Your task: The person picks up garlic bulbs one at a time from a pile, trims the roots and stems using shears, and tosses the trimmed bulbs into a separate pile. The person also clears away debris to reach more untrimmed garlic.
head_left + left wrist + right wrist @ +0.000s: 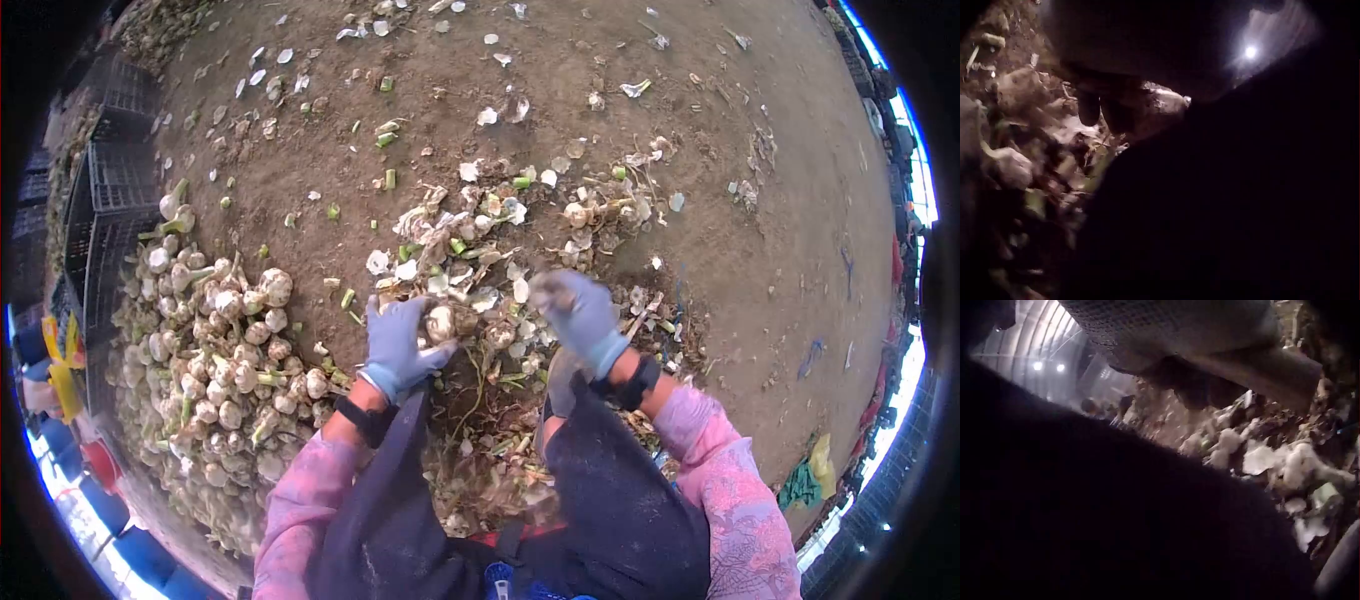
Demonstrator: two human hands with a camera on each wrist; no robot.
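Note:
The left hand (400,345), in a grey-blue glove, holds a garlic bulb (440,323) between thumb and fingers above the littered ground. To its right the gloved right hand (585,320) has its fingers curled round a brownish thing (549,292), blurred and too unclear to name. Both hands are apart, in front of the knees. In the left wrist view, a bulb (1154,112) shows at the dark left hand. The right wrist view has the glove (1229,337) over scattered peelings (1260,459); what its fingers hold is hidden there.
A large heap of garlic bulbs (225,380) lies at the left, beside dark plastic crates (125,175). Skins and green stem pieces (390,179) litter the brown soil (780,230). Yellow and green bags (808,475) lie at the lower right.

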